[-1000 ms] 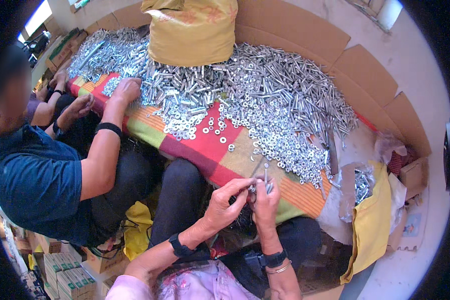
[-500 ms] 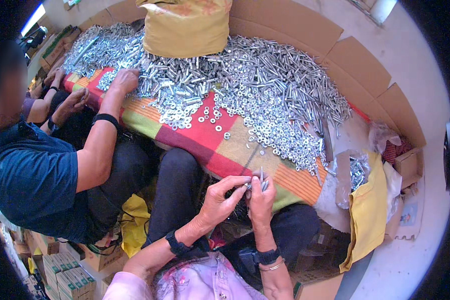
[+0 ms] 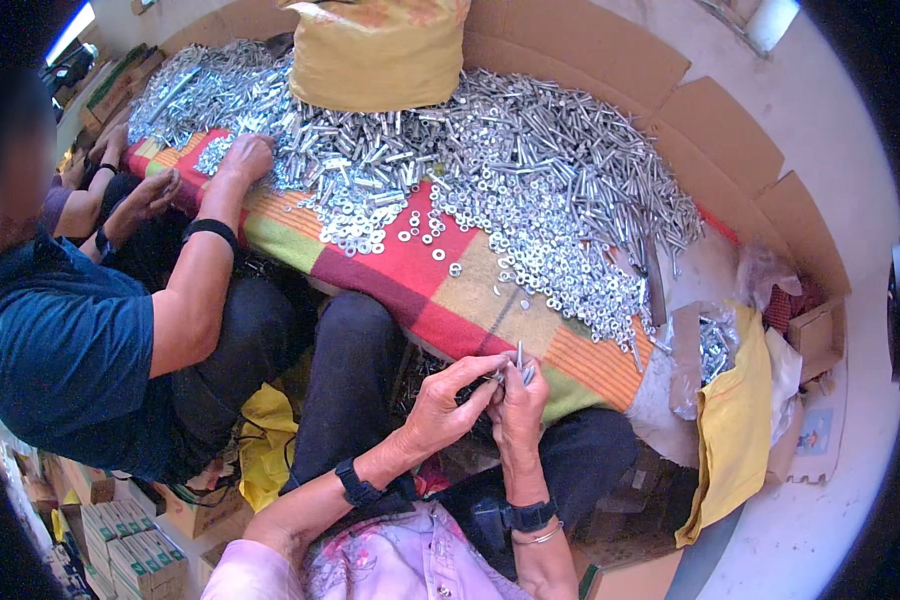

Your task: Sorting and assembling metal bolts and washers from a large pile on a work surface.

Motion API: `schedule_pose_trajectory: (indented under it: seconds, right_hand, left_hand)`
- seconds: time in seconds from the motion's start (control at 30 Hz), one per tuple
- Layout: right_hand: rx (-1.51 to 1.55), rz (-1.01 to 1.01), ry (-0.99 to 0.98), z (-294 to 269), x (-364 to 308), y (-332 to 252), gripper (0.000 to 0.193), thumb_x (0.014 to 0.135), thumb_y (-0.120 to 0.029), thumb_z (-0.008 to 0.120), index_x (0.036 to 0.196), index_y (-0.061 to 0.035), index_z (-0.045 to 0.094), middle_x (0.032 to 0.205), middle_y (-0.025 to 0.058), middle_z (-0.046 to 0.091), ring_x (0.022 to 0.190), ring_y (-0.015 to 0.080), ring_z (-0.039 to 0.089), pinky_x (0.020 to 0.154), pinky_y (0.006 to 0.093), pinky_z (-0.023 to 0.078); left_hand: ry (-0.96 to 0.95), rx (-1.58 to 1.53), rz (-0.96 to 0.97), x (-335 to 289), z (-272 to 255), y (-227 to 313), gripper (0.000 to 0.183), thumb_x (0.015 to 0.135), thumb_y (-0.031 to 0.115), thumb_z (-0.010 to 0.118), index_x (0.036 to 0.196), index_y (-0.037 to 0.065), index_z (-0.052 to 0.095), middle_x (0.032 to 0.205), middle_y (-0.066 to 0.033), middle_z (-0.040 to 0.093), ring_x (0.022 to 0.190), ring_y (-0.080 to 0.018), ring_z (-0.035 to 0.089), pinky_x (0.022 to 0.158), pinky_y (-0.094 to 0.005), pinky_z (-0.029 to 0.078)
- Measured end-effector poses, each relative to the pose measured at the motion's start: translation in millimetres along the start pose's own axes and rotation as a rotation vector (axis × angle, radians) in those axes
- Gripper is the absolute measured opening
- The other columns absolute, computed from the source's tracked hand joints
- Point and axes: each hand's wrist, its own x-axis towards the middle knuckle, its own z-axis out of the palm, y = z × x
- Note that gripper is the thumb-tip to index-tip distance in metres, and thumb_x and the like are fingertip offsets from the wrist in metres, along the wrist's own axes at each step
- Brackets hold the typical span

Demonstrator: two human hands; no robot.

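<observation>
My hands meet over the near edge of the checked blanket (image 3: 450, 325). My right hand (image 3: 518, 410) is closed around a few slim silver bolts (image 3: 520, 357), whose tips stick up past the thumb. My left hand (image 3: 438, 405) pinches at the same spot, thumb and forefinger against a small metal part, perhaps a nut or washer, mostly hidden by the fingers. Just beyond my hands spreads a heap of loose nuts (image 3: 570, 285) and washers, with a dense pile of silver bolts (image 3: 610, 170) behind it.
A co-worker's hand (image 3: 248, 158) reaches into the pile at left. A yellow sack (image 3: 375, 60) stands on the pile. Cardboard walls (image 3: 720, 130) line the back. At right are a plastic bag of metal parts (image 3: 715, 345) and a yellow cloth (image 3: 727, 430). Small boxes (image 3: 135, 545) are stacked lower left.
My hands stay together, with the left fingertips shifted slightly toward the bolts in the right hand. The co-worker's reaching hand has moved slightly to the left.
</observation>
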Motion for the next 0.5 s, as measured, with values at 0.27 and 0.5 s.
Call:
schedule_pose_trajectory:
  seconds: [0.27,0.5]
  right_hand:
    - [0.395,0.194,-0.112,12.8,-8.7,39.0,0.010,0.088,-0.021,0.052,0.090,-0.0109,0.052,0.067,-0.0057,0.046,0.054,0.0037,0.044,0.043,0.0188,0.034]
    - [0.344,0.093,-0.096,41.5,2.3,12.8,0.010,0.088,-0.021,0.052,0.088,-0.0104,0.052,0.067,-0.0056,0.046,0.055,0.0044,0.044,0.044,0.0198,0.034]
  left_hand:
    - [-0.115,0.117,0.174,-8.8,-4.2,-12.4,0.027,0.079,-0.002,0.055,0.105,0.001,0.059,0.097,-0.0143,0.063,0.090,-0.0261,0.062,0.080,-0.0318,0.049]
    - [0.096,0.210,0.258,9.7,-0.3,-2.4,0.034,0.075,-0.006,0.055,0.109,0.000,0.055,0.104,-0.0170,0.058,0.099,-0.0327,0.056,0.083,-0.0364,0.047]
